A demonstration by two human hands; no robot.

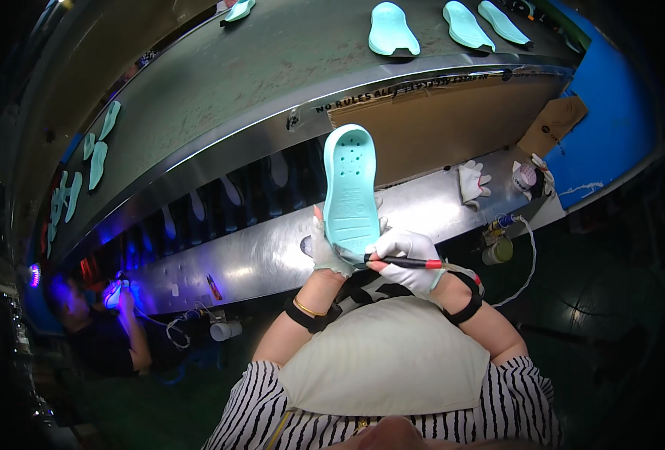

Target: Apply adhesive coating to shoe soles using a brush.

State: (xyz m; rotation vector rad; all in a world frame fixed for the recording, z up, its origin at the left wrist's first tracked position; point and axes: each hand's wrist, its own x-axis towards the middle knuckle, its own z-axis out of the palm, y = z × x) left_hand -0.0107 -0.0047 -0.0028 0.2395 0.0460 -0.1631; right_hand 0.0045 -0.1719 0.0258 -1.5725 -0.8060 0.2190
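A turquoise shoe sole (351,180) stands tilted up in front of me, its inner face with small holes toward me. My left hand (326,244), in a white glove with bare fingertips, grips its lower left edge. In my gloved right hand (411,255) is a pen-like brush (419,262) with a black and red handle and a thin tube at its rear end. The brush's tip is at the heel end of the sole, at its lower rim; whether it touches cannot be made out. Some left fingers are hidden behind the sole.
Beyond runs a dark conveyor belt (272,75) bearing several turquoise soles (392,30). A metal ledge (272,259) lies below it, with a white glove (473,184) at right. A pale cup (497,251) hangs under the ledge. A co-worker (107,330) works at left under blue light.
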